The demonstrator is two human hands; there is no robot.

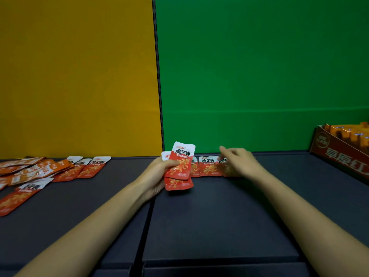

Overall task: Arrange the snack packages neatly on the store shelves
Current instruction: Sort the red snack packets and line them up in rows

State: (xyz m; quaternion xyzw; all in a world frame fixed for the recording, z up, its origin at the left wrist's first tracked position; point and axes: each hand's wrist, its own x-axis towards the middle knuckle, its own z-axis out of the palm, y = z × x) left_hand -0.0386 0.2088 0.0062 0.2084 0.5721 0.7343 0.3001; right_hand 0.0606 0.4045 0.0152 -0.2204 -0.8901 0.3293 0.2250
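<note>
Dark shelf (219, 216), two boards meeting at a seam, backed by a yellow panel (79, 76) at left and a green panel (259, 76) at right. The left hand (159, 174) is gripping a fanned stack of red-and-white snack packets (180, 166) above the shelf, fingers curling round its left edge and thumb lying across the front packet; at least three packets are showing, the rear ones mostly covered. Behind the stack, a row of matching packets (207, 166) is lying flat along the foot of the green panel, its left end hidden by the held stack. The right hand (237, 162) is reaching over the end packet (223, 161) at the right of that row; motion blur is smearing both, so it cannot be told whether the fingers are pinching it or only lying on it. A loose heap of packets (36, 172), red and orange, is overlapping before the yellow panel and running off the left edge. A cardboard display box (339, 156) at far right is being cut off by the frame, its orange packs (349, 132) only partly showing.
</note>
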